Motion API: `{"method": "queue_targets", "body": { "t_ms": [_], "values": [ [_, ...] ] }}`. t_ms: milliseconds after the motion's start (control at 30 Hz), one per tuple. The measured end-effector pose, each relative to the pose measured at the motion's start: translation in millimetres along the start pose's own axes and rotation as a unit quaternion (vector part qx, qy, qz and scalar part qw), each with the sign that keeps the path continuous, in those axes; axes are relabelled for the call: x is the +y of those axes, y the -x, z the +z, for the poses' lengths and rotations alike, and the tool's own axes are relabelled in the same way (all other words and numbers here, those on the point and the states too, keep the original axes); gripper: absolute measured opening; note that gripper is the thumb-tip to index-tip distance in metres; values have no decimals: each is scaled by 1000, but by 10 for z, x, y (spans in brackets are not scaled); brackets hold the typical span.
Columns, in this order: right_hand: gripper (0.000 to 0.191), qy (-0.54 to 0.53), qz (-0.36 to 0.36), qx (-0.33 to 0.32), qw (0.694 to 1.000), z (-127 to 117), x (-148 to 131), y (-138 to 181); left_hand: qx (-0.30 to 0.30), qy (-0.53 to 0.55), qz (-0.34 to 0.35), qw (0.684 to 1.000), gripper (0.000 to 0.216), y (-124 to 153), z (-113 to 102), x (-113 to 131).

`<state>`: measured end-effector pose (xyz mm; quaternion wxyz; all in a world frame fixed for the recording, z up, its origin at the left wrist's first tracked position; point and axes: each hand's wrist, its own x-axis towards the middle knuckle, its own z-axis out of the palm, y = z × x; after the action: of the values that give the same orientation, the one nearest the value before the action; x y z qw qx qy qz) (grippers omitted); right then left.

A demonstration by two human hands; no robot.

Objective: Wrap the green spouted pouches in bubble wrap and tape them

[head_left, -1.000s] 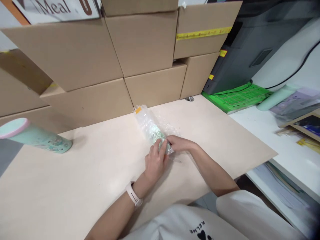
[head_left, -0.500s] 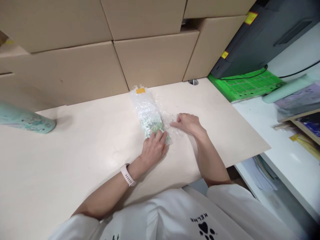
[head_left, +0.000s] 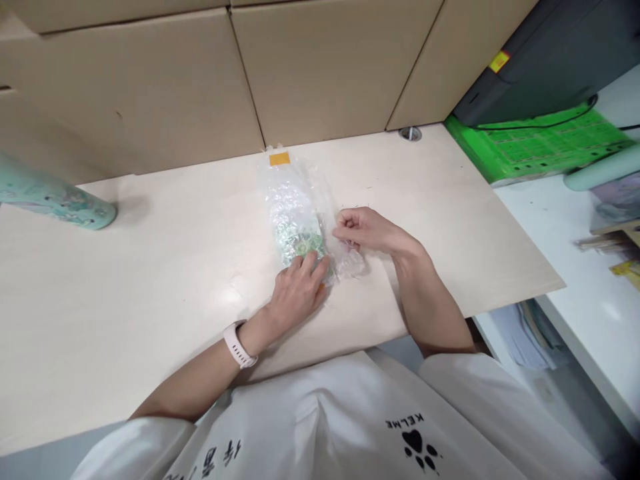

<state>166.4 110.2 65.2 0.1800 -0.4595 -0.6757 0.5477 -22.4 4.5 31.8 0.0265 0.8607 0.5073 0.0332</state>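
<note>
A clear bubble wrap bundle [head_left: 293, 193] lies on the pale tabletop, an orange-yellow label at its far end. Something green and white shows through the wrap at the near end; its kind is not clear. Across that near end rests my left hand [head_left: 300, 280], fingers spread and pressing down on the wrap. On the bundle's right side my right hand [head_left: 363, 230] has its fingers curled and pinched at the loose edge of the bubble wrap. A crumpled flap of wrap spreads beneath and in front of that hand.
Cardboard boxes [head_left: 335, 73] are stacked along the back of the table [head_left: 175, 267]. A mint-green bottle [head_left: 60, 200] stands at left. To the right are a green plastic panel [head_left: 545, 143], a dark grey case [head_left: 555, 60] and a lower white surface [head_left: 540, 220]. A cable-hole cover [head_left: 410, 134] sits near the boxes.
The camera view has tilted down and shifted. My right hand has closed its fingers at the wrap's right edge, closer to the bundle. My left hand stays on the near end.
</note>
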Motion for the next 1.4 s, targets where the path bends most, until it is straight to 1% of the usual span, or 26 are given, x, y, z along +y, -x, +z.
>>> {"method": "queue_targets", "body": {
  "t_ms": [67,133,200,267,333,433,500,567,600,633,667,733,767,800,833,900,933,1000,1067,1133,1167,1200,1233,1300,1367,1400],
  "values": [
    [22,-67,-21,-36,997,102,-16,-23,18,2,6,1000,43,9,32,0],
    [18,-89,-40,-84,992,195,-2,-54,33,18,15,999,32,51,69,-19],
    [15,-71,-57,-122,988,266,30,-82,56,57,25,996,27,129,96,-59],
    [16,-26,-80,-129,988,322,64,-102,99,115,22,988,34,223,103,-114],
    [14,17,-95,-106,990,376,83,-111,136,155,15,978,46,303,89,-173],
    [12,81,-86,-53,992,443,66,-116,121,151,40,980,46,361,62,-248],
    [23,165,-54,16,985,455,37,-118,102,149,65,981,37,370,62,-284],
    [42,263,-3,105,959,440,19,-124,101,172,74,977,31,378,78,-306],
    [47,294,21,133,946,430,20,-129,104,187,72,974,30,384,90,-312],
    [47,308,37,140,940,426,30,-138,107,201,71,971,30,393,101,-317],
    [44,303,42,128,943,431,47,-149,107,214,70,968,30,402,110,-320],
    [35,246,19,80,966,478,92,-177,109,239,69,962,32,416,114,-329],
    [34,198,10,86,976,521,111,-191,111,254,68,958,32,418,105,-339],
    [34,125,8,93,988,574,124,-201,120,269,66,953,31,417,85,-355],
    [37,31,1,80,996,633,126,-204,139,277,64,949,30,412,52,-379],
    [44,-145,-6,31,989,755,94,-180,204,261,55,942,31,401,-53,-461],
    [46,-197,-11,5,980,810,61,-150,241,238,48,940,35,398,-124,-518],
    [45,-236,-32,-81,968,895,-26,-64,296,187,29,936,46,405,-278,-657],
    [40,-241,-57,-148,958,947,-115,31,293,190,1,937,49,430,-411,-802],
    [38,-246,-78,-181,949,977,-183,104,272,264,-36,925,50,463,-489,-912],
    [39,-253,-85,-182,946,989,-205,130,251,333,-55,907,51,479,-505,-945],
    [39,-259,-92,-175,946,1000,-219,148,225,417,-74,877,53,492,-510,-960],
    [40,-263,-96,-159,947,1011,-225,162,199,507,-90,834,56,501,-505,-958],
    [41,-269,-102,-117,951,1035,-226,178,154,666,-107,722,63,508,-480,-911],
    [42,-283,-101,-78,950,1057,-224,184,139,762,-115,621,76,503,-443,-827],
    [42,-296,-99,-58,948,1067,-226,182,142,787,-117,588,83,497,-420,-779]
  ]
}}
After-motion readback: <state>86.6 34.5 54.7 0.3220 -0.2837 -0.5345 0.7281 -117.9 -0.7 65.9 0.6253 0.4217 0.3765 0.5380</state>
